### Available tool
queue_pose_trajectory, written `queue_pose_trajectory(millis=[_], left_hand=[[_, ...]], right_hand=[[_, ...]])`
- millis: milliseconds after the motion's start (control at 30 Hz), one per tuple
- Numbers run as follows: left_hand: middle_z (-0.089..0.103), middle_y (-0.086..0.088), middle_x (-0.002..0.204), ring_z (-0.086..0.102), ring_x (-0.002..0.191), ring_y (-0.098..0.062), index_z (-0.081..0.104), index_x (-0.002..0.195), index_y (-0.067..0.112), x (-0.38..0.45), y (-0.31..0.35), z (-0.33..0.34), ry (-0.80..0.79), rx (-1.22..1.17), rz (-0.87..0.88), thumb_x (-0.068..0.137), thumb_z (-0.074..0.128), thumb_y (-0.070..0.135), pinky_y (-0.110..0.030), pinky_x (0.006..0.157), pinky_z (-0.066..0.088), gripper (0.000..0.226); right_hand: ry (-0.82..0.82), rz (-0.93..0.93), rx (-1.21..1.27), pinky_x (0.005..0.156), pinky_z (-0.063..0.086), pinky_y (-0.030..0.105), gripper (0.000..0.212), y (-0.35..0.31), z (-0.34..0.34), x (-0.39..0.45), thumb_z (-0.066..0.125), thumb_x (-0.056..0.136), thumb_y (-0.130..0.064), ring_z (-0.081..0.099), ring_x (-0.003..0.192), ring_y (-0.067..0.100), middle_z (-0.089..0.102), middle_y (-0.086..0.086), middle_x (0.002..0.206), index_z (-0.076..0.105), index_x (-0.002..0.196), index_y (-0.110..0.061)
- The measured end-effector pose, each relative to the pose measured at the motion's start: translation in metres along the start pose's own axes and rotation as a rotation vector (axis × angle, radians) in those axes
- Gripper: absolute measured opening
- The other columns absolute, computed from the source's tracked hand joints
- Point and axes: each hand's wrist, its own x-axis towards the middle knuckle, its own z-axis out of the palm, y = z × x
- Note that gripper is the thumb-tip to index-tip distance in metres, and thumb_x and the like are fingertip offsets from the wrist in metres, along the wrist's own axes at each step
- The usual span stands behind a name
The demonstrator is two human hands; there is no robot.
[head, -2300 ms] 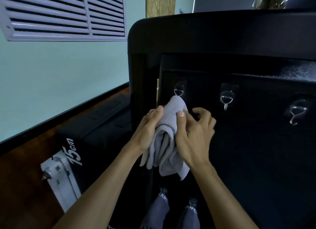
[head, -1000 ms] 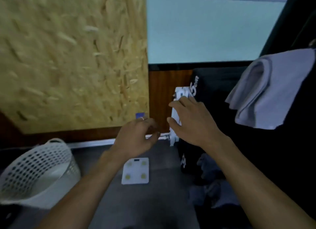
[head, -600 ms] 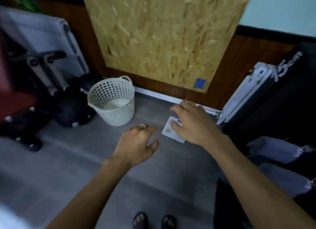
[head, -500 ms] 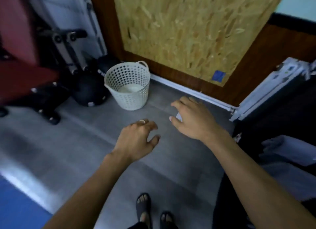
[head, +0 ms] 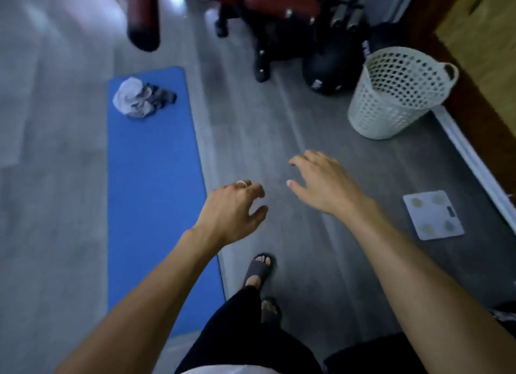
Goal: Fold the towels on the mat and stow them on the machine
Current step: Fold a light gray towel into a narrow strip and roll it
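While both arms reach forward over the grey plank floor (head: 307, 122), a long blue mat (head: 150, 178) lies flat on it to the left, running away from the person. Beyond the mat's far end stands dark red and black gym equipment (head: 279, 16), blurred, with a dark red cylindrical pad (head: 142, 16) hanging or leaning just left of it. A white perforated basket (head: 396, 91) stands near the wooden wall panel at the right, tilted in this wide view, and a black ball-shaped weight (head: 324, 66) sits just beside it. The towels (head: 139, 98), a crumpled heap of pale grey and darker grey cloth, lie near the far end of the mat, well apart from both hands. A white bathroom scale (head: 432, 214) lies flat on the floor at the right. The left hand (head: 231, 211), wearing a ring, hangs in the air with fingers loosely curled and holding nothing; the right hand (head: 324, 183) is spread with relaxed fingers, also empty. One foot in a dark slide sandal (head: 258, 270) is planted below the hands.
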Motion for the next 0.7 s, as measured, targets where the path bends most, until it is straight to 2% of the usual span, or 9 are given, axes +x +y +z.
queue_pose_trajectory(millis=[267,367,467,700], left_hand=[[0.064,0.003,0.103,0.065,0.091,-0.022,0.062,0.112,0.022,-0.16,-0.12,-0.018,0.156,-0.089,-0.399,0.088,0.056,0.043,-0.039,0.071,0.053,0.032],[0.065,0.002,0.1,0.066,0.088,-0.024,0.063,0.109,0.021,-0.228,-0.171,-0.024,0.198,-0.11,-0.531,0.085,0.05,0.047,-0.04,0.07,0.053,0.037],[0.065,0.0,0.099,0.065,0.086,-0.027,0.063,0.108,0.02,-0.303,-0.226,-0.032,0.237,-0.115,-0.63,0.084,0.051,0.046,-0.037,0.068,0.051,0.037],[0.065,0.002,0.105,0.063,0.097,-0.022,0.063,0.111,0.021,-0.465,-0.362,-0.071,0.278,-0.116,-0.757,0.088,0.057,0.04,-0.032,0.071,0.046,0.03]], right_hand=[[-0.117,-0.376,-0.087,0.098,0.041,0.045,0.045,-0.205,0.047,0.038,0.051,0.095,-0.038,0.047,0.121,0.029,0.053,0.008,0.126,0.049,0.133,-0.015],[-0.144,-0.489,-0.117,0.099,0.041,0.045,0.045,-0.295,0.071,0.043,0.051,0.095,-0.038,0.046,0.123,0.029,0.052,0.008,0.127,0.049,0.134,-0.016],[-0.153,-0.588,-0.144,0.099,0.041,0.046,0.045,-0.392,0.099,0.04,0.052,0.094,-0.037,0.047,0.121,0.03,0.052,0.008,0.126,0.049,0.134,-0.016],[-0.138,-0.715,-0.155,0.094,0.038,0.041,0.044,-0.614,0.153,0.022,0.049,0.097,-0.037,0.046,0.118,0.027,0.051,0.005,0.128,0.047,0.136,-0.016]])
